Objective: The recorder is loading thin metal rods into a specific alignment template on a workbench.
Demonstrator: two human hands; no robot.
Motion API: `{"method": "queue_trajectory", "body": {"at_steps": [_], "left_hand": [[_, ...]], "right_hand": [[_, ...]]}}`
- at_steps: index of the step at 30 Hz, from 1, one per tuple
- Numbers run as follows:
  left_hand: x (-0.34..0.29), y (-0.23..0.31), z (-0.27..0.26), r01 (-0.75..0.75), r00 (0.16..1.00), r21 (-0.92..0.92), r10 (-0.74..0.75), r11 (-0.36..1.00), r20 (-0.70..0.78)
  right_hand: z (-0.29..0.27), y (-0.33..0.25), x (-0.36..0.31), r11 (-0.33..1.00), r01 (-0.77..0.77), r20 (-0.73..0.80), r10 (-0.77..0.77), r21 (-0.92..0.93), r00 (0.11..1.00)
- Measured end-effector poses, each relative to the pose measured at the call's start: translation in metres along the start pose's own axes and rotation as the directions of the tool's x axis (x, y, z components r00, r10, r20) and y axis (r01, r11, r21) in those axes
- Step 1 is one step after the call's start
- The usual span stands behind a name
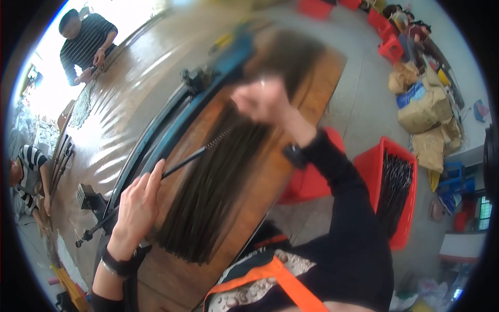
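Rod [184, 162], with a spring [219, 138] at its end, slanted from the left hand [139, 203], whose fingers gripped it, toward the dark bundle [205, 208]. Right hand [264, 99] was blurred; its grip could not be told.

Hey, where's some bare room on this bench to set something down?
Bare patches: the wooden board between the dark rod bundle and the board's right edge; the glossy tabletop left of the blue rail. Crowded: the gap between rail and bundle, where the left hand holds a black rod; the blurred right hand is over the bundle.
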State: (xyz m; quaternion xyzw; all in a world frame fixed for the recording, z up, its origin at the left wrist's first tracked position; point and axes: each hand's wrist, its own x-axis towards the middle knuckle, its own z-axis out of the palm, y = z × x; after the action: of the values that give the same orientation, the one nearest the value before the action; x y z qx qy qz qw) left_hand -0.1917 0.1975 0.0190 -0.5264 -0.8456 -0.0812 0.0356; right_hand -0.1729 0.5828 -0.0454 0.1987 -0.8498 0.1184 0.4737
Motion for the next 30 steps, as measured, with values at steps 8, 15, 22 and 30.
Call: {"method": "queue_trajectory", "body": {"at_steps": [8,15,22,30], "left_hand": [[-0.003,0.002,0.002,0.017,1.0,-0.046,-0.016,0.999,0.009],[-0.014,-0.002,0.004,0.102,0.994,-0.019,-0.101,0.995,0.052],[-0.04,-0.002,-0.001,0.149,0.988,0.039,-0.15,0.988,0.019],[-0.073,-0.002,-0.015,0.197,0.98,0.089,-0.199,0.976,0.01]], "right_hand": [[0.019,-0.039,0.008,0.993,0.015,-0.131,0.001,0.117,0.991],[0.048,-0.079,-0.011,0.973,-0.062,0.076,0.046,0.224,0.996],[0.048,-0.097,-0.011,0.947,-0.316,0.242,0.293,0.063,0.925],[0.039,-0.129,-0.002,0.865,-0.266,0.309,0.138,0.425,0.941]]}}
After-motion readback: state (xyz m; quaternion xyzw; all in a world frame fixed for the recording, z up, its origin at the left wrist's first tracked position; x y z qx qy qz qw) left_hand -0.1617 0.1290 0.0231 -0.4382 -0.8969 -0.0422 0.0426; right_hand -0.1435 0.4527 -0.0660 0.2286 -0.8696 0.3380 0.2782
